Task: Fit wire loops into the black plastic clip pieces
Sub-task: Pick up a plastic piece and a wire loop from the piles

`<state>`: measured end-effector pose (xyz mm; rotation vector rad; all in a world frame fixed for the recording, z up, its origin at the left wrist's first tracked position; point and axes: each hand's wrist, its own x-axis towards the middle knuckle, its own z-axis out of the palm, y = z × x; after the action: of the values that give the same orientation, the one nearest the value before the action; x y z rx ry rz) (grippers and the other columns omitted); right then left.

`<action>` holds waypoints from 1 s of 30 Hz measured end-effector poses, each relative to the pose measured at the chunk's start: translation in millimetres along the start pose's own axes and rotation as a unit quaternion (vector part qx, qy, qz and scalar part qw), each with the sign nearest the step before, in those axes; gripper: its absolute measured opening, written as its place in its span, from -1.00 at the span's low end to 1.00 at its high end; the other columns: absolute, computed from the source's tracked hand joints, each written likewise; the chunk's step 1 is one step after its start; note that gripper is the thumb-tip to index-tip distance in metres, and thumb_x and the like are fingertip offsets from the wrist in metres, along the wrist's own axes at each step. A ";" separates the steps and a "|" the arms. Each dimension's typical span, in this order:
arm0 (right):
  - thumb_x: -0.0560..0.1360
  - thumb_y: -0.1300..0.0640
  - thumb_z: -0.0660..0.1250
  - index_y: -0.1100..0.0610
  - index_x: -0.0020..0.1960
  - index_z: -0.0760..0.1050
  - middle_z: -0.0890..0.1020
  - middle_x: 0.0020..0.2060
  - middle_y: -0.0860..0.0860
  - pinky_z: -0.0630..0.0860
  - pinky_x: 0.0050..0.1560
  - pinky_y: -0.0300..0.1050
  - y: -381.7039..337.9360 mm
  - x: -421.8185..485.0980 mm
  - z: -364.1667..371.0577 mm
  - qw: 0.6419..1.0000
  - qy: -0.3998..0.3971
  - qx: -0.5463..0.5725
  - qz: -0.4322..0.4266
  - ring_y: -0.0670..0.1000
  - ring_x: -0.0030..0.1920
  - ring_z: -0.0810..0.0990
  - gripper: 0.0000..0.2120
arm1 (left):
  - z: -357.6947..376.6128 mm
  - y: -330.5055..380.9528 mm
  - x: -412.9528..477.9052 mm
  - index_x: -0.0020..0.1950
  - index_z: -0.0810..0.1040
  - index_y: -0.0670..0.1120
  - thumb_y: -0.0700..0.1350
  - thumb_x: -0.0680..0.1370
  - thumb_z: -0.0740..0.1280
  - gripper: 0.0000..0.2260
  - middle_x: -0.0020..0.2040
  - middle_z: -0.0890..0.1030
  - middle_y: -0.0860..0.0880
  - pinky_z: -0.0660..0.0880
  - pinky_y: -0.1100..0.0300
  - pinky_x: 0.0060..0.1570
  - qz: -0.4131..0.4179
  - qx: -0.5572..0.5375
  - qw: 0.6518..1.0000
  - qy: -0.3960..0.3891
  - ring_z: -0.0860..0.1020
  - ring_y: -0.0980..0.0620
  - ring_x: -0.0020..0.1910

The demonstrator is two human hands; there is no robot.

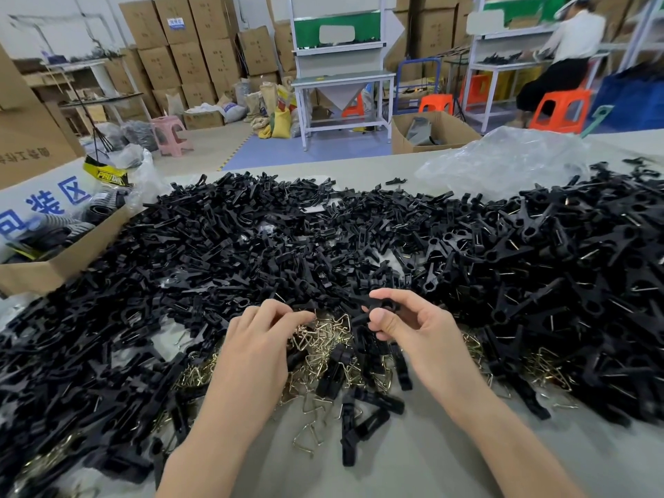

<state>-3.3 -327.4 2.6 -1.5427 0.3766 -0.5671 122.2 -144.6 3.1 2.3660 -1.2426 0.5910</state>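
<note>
Two hands are working over the worktop (424, 461): the right hand (413, 328) is gripping a black clip piece (381, 306) in curled fingers, the left hand (258, 339) is pinching a wire loop (313, 313) off the pile (323, 348) just beside it, so seating loop in clip is likely coming next.

Near left: we see an open cardboard box (54, 262).
Far right: we see a clear plastic bag (503, 163), orange stools (560, 111).
Far left: we see stacked cartons (187, 55).
</note>
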 end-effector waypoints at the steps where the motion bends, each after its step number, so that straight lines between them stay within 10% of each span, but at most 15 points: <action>1: 0.42 -0.11 0.46 -0.20 0.08 0.65 0.74 -0.13 -0.07 0.58 0.04 -0.31 0.6 0.2 0.0 1.000 -0.001 -0.001 0.000 -0.08 -0.08 0.71 -0.76 | 0.1 -2.0 0.3 0.18 0.65 -0.04 -0.50 0.37 0.45 -0.50 -0.02 0.56 0.03 0.47 0.05 -0.02 0.007 0.003 1.000 0.003 0.46 0.01 -0.06; 8: 0.46 0.02 0.51 -0.28 0.06 0.64 0.71 -0.22 -0.04 0.58 -0.10 -0.23 -4.7 -3.3 0.3 0.999 -0.023 -0.021 0.013 -0.09 -0.20 0.61 -0.75 | -5.3 16.2 3.8 0.15 0.58 0.20 -0.13 0.61 0.33 -0.77 -0.01 0.62 0.24 0.48 0.42 -0.05 -0.170 -0.303 0.936 0.054 0.60 0.19 -0.03; 15: 0.36 -0.02 0.52 -0.26 0.06 0.66 0.76 -0.09 -0.07 0.52 -0.02 -0.37 -11.5 -7.2 7.1 0.997 -0.070 0.011 0.015 -0.12 -0.06 0.72 -0.71 | -1.7 28.8 6.6 0.16 0.60 0.11 0.00 0.50 0.41 -0.76 -0.10 0.70 -0.03 0.61 0.10 0.02 -0.268 -0.535 0.801 -0.010 0.66 0.01 -0.13; 30: 0.44 0.10 0.53 -0.22 0.03 0.67 0.75 -0.20 -0.06 0.44 -0.26 -0.49 -15.0 -8.7 9.1 0.997 -0.072 0.002 0.012 -0.25 -0.37 0.61 -0.74 | 2.4 25.8 5.5 0.20 0.56 0.12 -0.08 0.55 0.42 -0.75 -0.24 0.63 0.02 0.53 0.32 -0.12 -0.232 -0.557 0.797 -0.028 0.59 0.08 -0.22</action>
<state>-6.9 -314.1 16.5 -1.5634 0.2827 -0.4348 103.8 -163.0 8.0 1.5144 -0.6349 -0.3369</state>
